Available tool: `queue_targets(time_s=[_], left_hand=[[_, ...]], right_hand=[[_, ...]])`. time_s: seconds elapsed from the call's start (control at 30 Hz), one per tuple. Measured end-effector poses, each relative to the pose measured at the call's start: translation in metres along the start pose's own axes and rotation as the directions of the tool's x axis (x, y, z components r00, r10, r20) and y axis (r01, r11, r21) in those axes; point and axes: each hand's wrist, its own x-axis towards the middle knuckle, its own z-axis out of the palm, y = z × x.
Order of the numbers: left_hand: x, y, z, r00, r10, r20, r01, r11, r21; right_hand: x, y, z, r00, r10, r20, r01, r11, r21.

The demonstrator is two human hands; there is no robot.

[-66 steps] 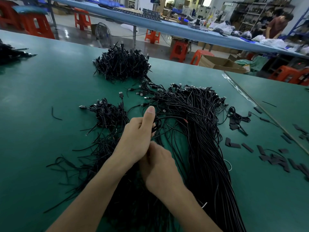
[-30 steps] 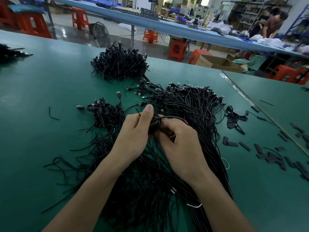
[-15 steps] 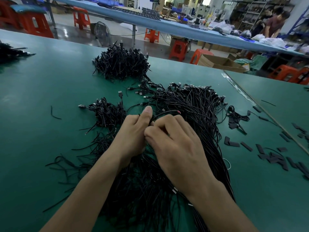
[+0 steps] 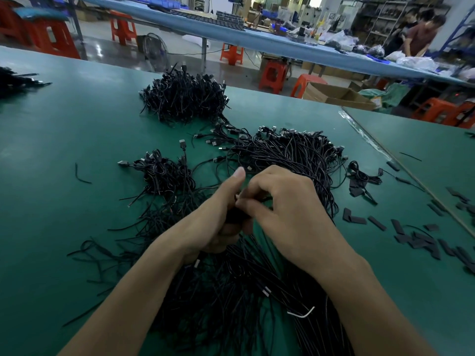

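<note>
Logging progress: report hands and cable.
Left hand and right hand both grip the coiled cable. Held over the loose cable pile. Nothing in the way.

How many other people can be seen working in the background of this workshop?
2. A person in a reddish shirt stands at the far right end of the long blue table; a person in dark clothes stands just behind, to the left. Others may be out of sight.

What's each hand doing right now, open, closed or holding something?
Left hand: grips a coiled black cable, thumb raised.
Right hand: fingers curled, pinching the same black cable.
</note>
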Motion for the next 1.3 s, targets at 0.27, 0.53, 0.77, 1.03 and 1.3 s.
queue_targets(time_s=[0.27,0.53,0.77,1.03,1.3], left_hand=[[-0.015,0.007,-0.002,0.957,0.089,0.275,-0.195,0.9,0.389],[-0.012,0.011,0.006,0.984,0.102,0.144,-0.161,0.852,0.499],[-0.007,0.002,0.002,0.985,0.171,0.005,-0.162,0.921,0.353],[-0.011,0.011,0.005,0.993,0.117,0.019,-0.107,0.954,-0.282],[-0.01,0.012,0.007,0.897,0.397,-0.192,-0.426,0.894,-0.142]], right_hand=[[-0.003,0.001,-0.006,0.994,0.083,0.067,-0.083,0.997,-0.001],[-0.008,-0.005,-0.002,0.997,0.017,0.069,-0.005,0.985,-0.174],[-0.006,0.001,0.008,0.998,-0.051,0.032,0.058,0.954,-0.296],[-0.003,0.01,0.012,0.968,-0.125,-0.218,0.07,0.968,-0.243],[-0.007,0.009,0.023,0.865,-0.041,-0.499,-0.021,0.993,-0.119]])
